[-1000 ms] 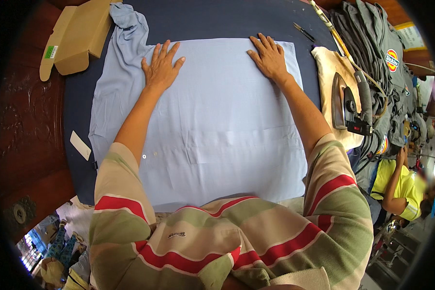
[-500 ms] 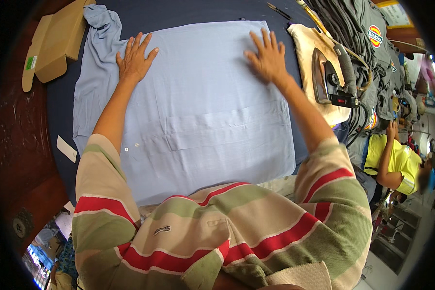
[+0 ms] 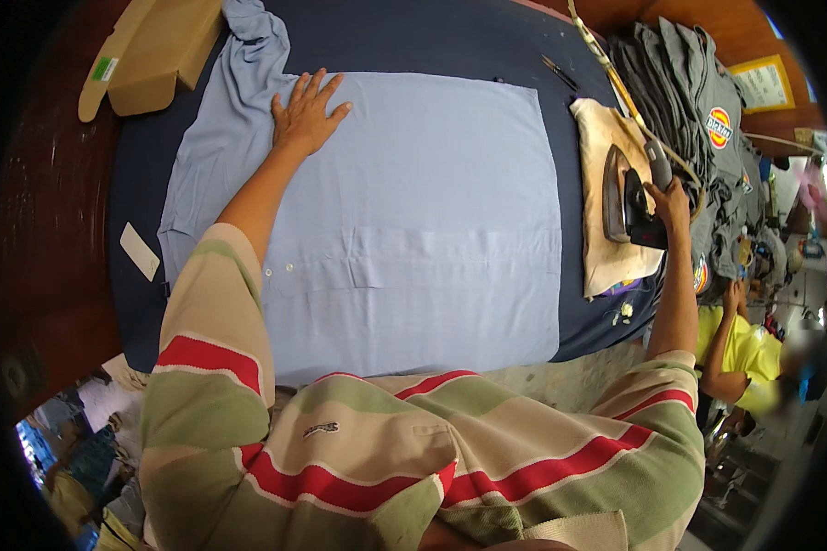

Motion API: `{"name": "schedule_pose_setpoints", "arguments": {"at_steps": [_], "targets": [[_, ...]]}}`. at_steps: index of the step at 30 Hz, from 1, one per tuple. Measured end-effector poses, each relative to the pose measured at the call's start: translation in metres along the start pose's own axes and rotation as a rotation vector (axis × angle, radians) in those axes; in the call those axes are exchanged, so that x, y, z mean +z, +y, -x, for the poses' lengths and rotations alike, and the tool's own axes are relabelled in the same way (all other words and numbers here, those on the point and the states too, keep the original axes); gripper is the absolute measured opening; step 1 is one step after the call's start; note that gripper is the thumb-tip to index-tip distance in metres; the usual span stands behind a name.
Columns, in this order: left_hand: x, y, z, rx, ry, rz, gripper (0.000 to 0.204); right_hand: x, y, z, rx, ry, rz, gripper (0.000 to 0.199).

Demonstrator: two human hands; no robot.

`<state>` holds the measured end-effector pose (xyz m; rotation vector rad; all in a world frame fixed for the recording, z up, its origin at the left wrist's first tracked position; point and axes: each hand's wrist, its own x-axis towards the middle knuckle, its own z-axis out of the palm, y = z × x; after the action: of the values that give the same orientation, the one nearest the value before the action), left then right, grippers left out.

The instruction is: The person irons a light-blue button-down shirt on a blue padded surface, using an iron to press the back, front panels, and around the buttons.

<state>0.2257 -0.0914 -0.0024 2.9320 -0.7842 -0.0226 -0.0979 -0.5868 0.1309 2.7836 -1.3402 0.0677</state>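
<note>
My left hand [image 3: 308,115] lies flat and open on the blue shirt [image 3: 413,211], right hand [image 3: 666,197] gripping the iron [image 3: 627,197] at right; I reckon lingering could scorch it.

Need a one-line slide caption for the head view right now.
Left hand flat on a light blue shirt spread on the dark table; right hand grips the iron resting on a cream cloth.

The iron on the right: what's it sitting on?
The iron rests on a cream cloth pad laid over the dark blue table cover. The right hand grips its handle. The pad under its soleplate is hidden.
</note>
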Motion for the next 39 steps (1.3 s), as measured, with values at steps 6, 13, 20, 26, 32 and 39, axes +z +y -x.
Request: {"name": "schedule_pose_setpoints", "arguments": {"at_steps": [6,13,20,26,32,39], "targets": [[-0.004,0.004,0.002,-0.004,-0.003,0.016,0.057,-0.002,-0.006,-0.018,0.012,-0.095,-0.369,0.046],[-0.004,-0.001,0.003,-0.006,0.016,0.054,0.057,-0.029,-0.169,0.046,-0.807,-0.248,-0.125,0.058],[-0.012,-0.008,-0.006,0.027,0.007,0.030,0.052,-0.016,-0.301,0.074,-0.970,-0.232,-0.128,0.046],[-0.010,0.004,-0.024,0.126,0.163,0.071,0.044,-0.012,-0.309,0.014,-0.892,-0.168,-0.185,0.047],[-0.011,0.048,-0.064,0.244,-0.002,0.282,0.031,-0.020,-0.322,0.029,-0.716,-0.265,-0.233,0.072],[-0.009,0.056,-0.089,0.271,-0.082,0.337,0.026,-0.012,-0.315,0.028,-0.862,-0.181,-0.230,0.069]]}}
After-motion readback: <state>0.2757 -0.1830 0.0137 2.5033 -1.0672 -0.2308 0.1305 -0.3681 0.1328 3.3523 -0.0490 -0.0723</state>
